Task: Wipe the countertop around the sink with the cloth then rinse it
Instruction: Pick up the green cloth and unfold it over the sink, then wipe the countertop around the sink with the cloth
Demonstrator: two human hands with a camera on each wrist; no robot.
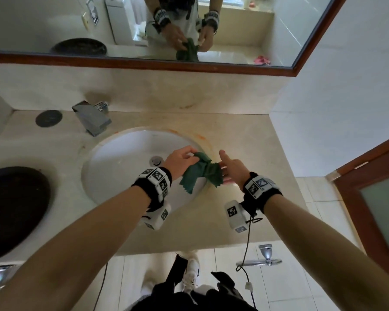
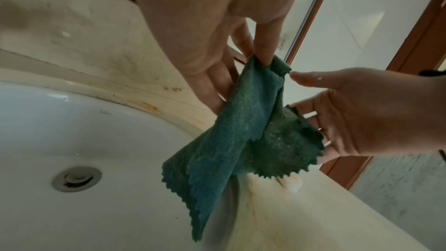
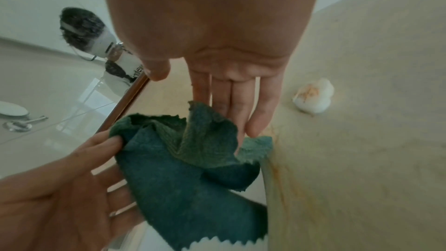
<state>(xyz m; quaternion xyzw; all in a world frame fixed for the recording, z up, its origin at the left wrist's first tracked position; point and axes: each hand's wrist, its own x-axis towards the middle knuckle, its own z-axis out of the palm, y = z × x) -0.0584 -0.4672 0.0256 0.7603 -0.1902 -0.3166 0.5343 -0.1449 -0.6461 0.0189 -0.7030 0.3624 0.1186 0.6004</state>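
Note:
A dark green cloth point(image 1: 200, 170) with zigzag edges hangs over the right rim of the white sink point(image 1: 121, 158). My left hand point(image 1: 190, 154) pinches its upper corner between thumb and fingers point(image 2: 265, 52), and the rest droops toward the basin. My right hand point(image 1: 222, 167) is beside it on the right with straight, spread fingers point(image 3: 231, 102). Those fingers lie against the cloth's point(image 3: 188, 159) back fold without gripping. The beige countertop point(image 1: 245, 135) right of the sink shows orange stains point(image 2: 265, 207).
A chrome faucet point(image 1: 92, 117) stands behind the sink, with a round black cap point(image 1: 48, 118) to its left. A black bowl point(image 1: 14, 209) sits at the left. A small white stained lump point(image 3: 313, 96) lies on the counter near my right hand. A mirror point(image 1: 234, 37) hangs above, and a door point(image 1: 373, 198) is at the right.

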